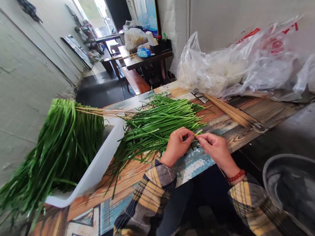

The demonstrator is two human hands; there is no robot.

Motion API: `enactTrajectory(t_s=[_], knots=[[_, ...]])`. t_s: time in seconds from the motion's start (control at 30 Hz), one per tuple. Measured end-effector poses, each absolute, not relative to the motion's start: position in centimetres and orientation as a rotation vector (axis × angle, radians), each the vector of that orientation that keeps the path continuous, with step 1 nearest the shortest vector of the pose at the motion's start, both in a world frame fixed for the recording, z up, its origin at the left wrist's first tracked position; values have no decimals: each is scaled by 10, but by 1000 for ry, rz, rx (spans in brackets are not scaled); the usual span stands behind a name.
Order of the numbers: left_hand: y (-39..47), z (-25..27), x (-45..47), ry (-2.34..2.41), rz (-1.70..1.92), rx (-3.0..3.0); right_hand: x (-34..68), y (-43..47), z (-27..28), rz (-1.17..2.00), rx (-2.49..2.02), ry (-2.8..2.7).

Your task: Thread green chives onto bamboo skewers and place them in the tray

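Note:
My left hand (179, 145) is closed in a pinch on the pale ends of a few garlic chives (198, 132) at the near edge of the pile. Right beside it, my right hand (217, 150) is closed too, its fingertips meeting the same ends. A thin stick that looks like a bamboo skewer runs back under the right palm, mostly hidden by the hand. The loose pile of garlic chives (163, 119) lies on the table, white ends to the right. To its right rests a bundle of bamboo skewers (230, 111).
At left, a white tray (93, 166) holds threaded chives (68, 144), with skewer ends (104, 111) sticking out rightward. Clear plastic bags (241, 64) stand at the table's back right. A grey basin (310, 193) sits low at right. Farther off is another table (142, 60).

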State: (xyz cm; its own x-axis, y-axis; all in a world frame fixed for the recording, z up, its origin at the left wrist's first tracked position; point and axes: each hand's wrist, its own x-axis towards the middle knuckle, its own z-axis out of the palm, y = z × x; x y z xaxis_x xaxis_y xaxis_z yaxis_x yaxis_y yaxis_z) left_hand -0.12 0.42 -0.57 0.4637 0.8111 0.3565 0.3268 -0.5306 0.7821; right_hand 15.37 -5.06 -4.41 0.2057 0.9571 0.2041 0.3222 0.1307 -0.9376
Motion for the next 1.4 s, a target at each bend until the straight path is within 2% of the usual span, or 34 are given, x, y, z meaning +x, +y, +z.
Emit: enactTrajectory(t_s=[0.2, 0.43, 0.83, 1.13, 1.4], knots=[[4, -5, -2, 998, 998, 2074, 151, -49, -45, 951, -1219, -1170], [5, -9, -4, 1048, 1016, 2104, 151, -52, -42, 883, -1235, -1337], [-1, -5, 0, 947, 867, 2193, 149, -47, -46, 865, -1291, -1298], [17, -3, -14, 1235, 1157, 2181, 147, -48, -49, 785, -1350, -1323], [0, -5, -8, 1129, 779, 2512, 150, -49, -49, 807, -1343, -1323]])
